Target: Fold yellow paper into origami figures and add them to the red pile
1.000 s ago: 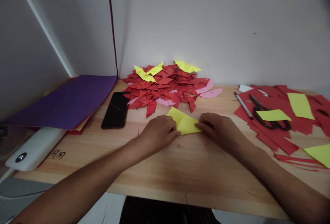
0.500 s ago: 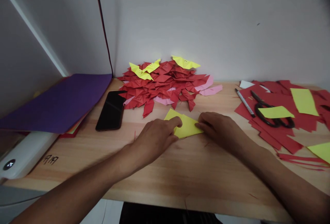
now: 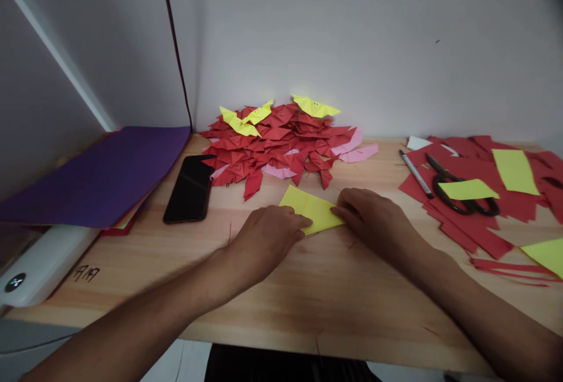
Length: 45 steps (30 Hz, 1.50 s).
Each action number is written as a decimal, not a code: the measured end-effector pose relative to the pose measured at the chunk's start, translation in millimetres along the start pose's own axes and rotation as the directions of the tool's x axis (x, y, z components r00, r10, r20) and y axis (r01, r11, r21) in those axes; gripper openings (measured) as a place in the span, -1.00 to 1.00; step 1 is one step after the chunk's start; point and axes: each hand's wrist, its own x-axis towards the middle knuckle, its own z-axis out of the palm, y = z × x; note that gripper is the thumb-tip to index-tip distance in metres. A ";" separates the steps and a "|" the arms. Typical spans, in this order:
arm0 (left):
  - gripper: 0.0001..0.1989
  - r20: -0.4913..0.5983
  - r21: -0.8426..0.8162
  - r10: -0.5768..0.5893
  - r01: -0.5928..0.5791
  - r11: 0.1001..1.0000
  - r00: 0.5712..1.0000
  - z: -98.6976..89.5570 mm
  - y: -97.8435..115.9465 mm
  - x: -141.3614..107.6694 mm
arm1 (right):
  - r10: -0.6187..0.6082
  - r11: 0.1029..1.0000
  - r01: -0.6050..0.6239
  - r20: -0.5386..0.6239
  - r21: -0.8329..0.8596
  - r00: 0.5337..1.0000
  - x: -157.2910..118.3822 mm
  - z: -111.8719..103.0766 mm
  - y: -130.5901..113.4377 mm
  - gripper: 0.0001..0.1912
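A folded yellow paper [image 3: 314, 206] lies on the wooden table between my hands, its lower edge running straight toward the right. My left hand [image 3: 270, 235] rests at its lower left, fingers closed together, with the index finger pressing on the paper near that edge. At the right corner, my right hand [image 3: 367, 217] pinches the paper between thumb and curled fingers. Just behind is a heap of folded red paper pieces [image 3: 272, 147], with a few pink ones and yellow ones on top.
A black phone [image 3: 189, 188] lies left of the heap. Purple sheets [image 3: 101, 176] rest on a white device [image 3: 48, 264] at far left. On the right, a pen [image 3: 416, 173] and black scissors [image 3: 464, 197] lie on red paper [image 3: 475, 235], with yellow pieces [image 3: 514, 171].
The left index finger has straightened from a curled position and moved down toward the paper's lower edge. The right hand keeps its pinch at the corner.
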 end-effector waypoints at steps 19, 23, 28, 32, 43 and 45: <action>-0.86 -0.084 0.278 0.170 -0.140 0.950 0.982 6.5 3.0 -11.0 | 0.021 1.000 -0.021 -0.012 0.023 1.000 0.7 0.8 -3.1 -0.85; -0.85 -0.073 0.382 0.240 -0.195 0.903 0.968 8.8 4.8 -9.5 | 0.011 0.998 -0.008 -0.042 0.068 0.999 3.3 -0.7 5.8 -0.87; -0.77 0.027 0.509 0.300 -0.271 0.817 0.954 10.8 6.3 -4.4 | -0.008 0.986 0.027 -0.114 0.164 0.993 4.2 -14.7 14.8 -0.80; -0.72 0.037 0.523 0.307 -0.280 0.805 0.951 8.5 7.3 -5.6 | -0.176 0.964 0.205 -0.167 0.171 0.970 -11.4 -25.4 -2.9 -0.74; -0.68 -0.034 0.541 0.364 -0.289 0.790 0.931 12.3 0.8 -9.5 | -0.488 0.857 0.476 -0.014 -0.196 0.873 -65.0 15.7 -28.3 -0.33; -0.69 -0.029 0.548 0.364 -0.290 0.785 0.931 13.9 -0.1 -8.8 | -0.447 0.871 0.422 -0.048 -0.251 0.893 -66.2 18.4 -22.3 -0.36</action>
